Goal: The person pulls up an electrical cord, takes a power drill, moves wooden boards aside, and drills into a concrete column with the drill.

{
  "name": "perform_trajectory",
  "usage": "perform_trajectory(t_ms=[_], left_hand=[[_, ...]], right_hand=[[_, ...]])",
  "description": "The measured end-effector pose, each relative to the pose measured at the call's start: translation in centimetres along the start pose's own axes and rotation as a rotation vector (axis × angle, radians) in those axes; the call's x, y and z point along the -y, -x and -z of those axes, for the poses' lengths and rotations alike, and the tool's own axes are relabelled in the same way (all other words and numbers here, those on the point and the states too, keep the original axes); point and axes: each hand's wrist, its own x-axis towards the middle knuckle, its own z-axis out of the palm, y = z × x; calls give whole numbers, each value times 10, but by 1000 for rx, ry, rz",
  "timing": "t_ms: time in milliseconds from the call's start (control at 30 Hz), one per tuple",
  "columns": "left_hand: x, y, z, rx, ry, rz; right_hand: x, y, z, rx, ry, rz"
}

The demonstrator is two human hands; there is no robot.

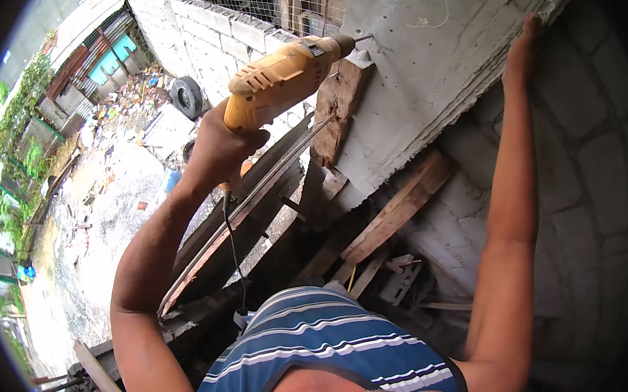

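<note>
My left hand [221, 148] is closed round the handle of a yellow power drill [274, 80]. The drill points right, and its thin bit [364, 38] meets or nearly meets the face of a grey board [422, 81]. A rough wooden post [339, 108] stands against the board just below the chuck. From the handle a dark cord [231, 237] hangs down toward my body. With the arm stretched up, my right hand [524, 50] holds the board's ragged right edge; most of its fingers are hidden. Small dark dots, perhaps holes or screw heads, mark the board.
Below the board a wooden beam [401, 205] slants over dark, cluttered scrap. Block walls rise on the right [571, 173] and behind the drill [196, 31]. Long metal strips [257, 199] run beneath my left arm. Beyond lies bright ground with rubble and a tyre [186, 97].
</note>
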Motion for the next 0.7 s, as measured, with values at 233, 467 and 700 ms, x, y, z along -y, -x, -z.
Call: perform_trajectory(t_ms=[233, 467, 700], left_hand=[[9, -3, -2, 12, -29, 23], [18, -10, 5, 10, 30, 60], [24, -5, -4, 21, 25, 72]], right_hand=[[11, 3, 9, 43, -151, -160], [24, 12, 8, -17, -114, -237], [19, 9, 6, -21, -208, -133]])
